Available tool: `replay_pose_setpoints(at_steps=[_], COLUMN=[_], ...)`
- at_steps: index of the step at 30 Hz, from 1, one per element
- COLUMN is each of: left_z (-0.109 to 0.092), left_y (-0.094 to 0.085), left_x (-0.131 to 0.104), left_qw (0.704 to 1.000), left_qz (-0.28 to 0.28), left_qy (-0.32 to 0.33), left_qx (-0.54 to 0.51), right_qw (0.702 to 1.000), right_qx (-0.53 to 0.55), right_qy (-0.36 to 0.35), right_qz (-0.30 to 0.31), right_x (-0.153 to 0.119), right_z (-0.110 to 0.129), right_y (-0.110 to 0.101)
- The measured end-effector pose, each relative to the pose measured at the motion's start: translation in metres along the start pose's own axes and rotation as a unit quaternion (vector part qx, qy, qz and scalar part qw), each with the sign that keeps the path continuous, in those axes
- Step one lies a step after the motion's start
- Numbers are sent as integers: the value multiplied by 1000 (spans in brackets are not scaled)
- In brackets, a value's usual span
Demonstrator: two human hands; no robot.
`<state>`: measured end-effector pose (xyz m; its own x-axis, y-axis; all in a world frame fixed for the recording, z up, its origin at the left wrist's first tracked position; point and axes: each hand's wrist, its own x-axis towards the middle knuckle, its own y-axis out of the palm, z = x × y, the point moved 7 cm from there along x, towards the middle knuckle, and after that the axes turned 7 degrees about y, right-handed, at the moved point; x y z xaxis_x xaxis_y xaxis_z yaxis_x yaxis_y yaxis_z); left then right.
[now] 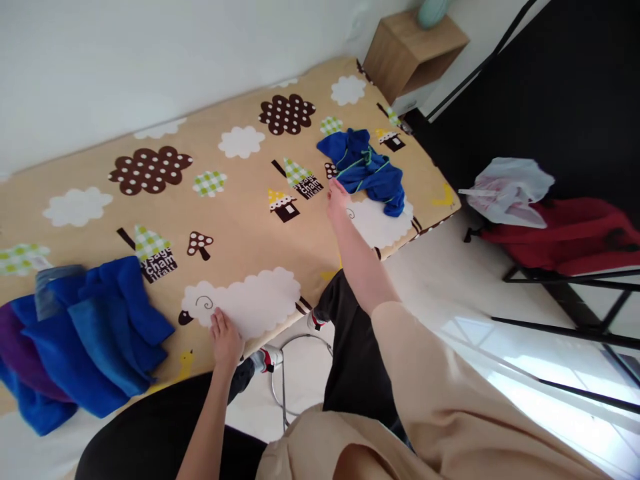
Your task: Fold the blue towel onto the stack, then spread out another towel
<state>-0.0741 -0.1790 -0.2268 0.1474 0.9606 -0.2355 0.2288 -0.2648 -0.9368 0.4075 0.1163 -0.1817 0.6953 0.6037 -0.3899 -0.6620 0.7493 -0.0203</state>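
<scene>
My left hand (227, 337) rests near the front edge of the patterned bed cover (250, 233), fingers stretched out flat over a white sheep print. It holds nothing. Farther right, my right hand (339, 199) reaches to the left side of a crumpled blue garment (367, 167) with thin light-green trim. Its fingers look extended and close to the cloth; whether they touch it I cannot make out. Left of my left hand lies a loose pile of blue cloth (100, 320), with a purple piece (30, 353) and a grey-blue piece (55, 290) among it.
A wooden box shelf (413, 50) with a pale green object (433, 12) on top stands at the far right end. To the right, a white plastic bag (515, 190) sits beside red cloth (570, 237) on a black frame. A round-seated stool (303, 373) is below the bed's edge.
</scene>
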Motion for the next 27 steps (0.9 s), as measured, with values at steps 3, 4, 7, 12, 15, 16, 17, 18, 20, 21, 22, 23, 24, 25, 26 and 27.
replay_pose_setpoints(at_steps=[3,4,7,12,15,16,17,18,20,21,22,23,24,25,26,27], left_z=[-14,-23,-57,-81,-79,-83,-90,-98,-116,-124,-130,-135,-140,-143,-146,-148], left_y=[4,5,7,-13,-51,-64,-75,-82,-90,-92,-95,-97,-98,-99,-99,-98], left_x=[-23,-36,-86,-164,-187,-190,-190,-190,-192,-194,-196,-198,-200,-203,-206,-209], left_qw=[996,991,970,917,915,927,941,951,957,955,953,950,947,944,940,936], left_qz=[27,32,2,-157,-250,-253,-241,-220,-184,-180,-187,-198,-208,-213,-212,-204], left_qy=[13,24,47,-75,-99,-69,-24,26,104,125,133,135,138,145,154,162], left_qx=[-89,-126,-240,-359,-301,-266,-237,-216,-200,-199,-199,-199,-201,-207,-219,-235], right_qw=[998,995,960,847,819,815,818,822,828,830,834,844,855,867,877,883], right_qx=[4,-4,-54,-162,-194,-199,-201,-200,-199,-200,-200,-196,-189,-180,-172,-167], right_qy=[-7,-22,-89,-101,-115,-133,-154,-174,-202,-208,-211,-212,-212,-213,-215,-220], right_qz=[60,93,258,497,527,528,517,505,484,477,469,453,433,413,394,378], right_x=[-60,-85,-178,-376,-474,-497,-513,-522,-524,-519,-510,-500,-490,-482,-477,-476], right_z=[9,13,14,-61,-108,-115,-117,-115,-99,-89,-78,-66,-55,-45,-37,-32], right_y=[18,23,35,-10,-75,-96,-116,-133,-158,-167,-175,-184,-194,-205,-216,-228])
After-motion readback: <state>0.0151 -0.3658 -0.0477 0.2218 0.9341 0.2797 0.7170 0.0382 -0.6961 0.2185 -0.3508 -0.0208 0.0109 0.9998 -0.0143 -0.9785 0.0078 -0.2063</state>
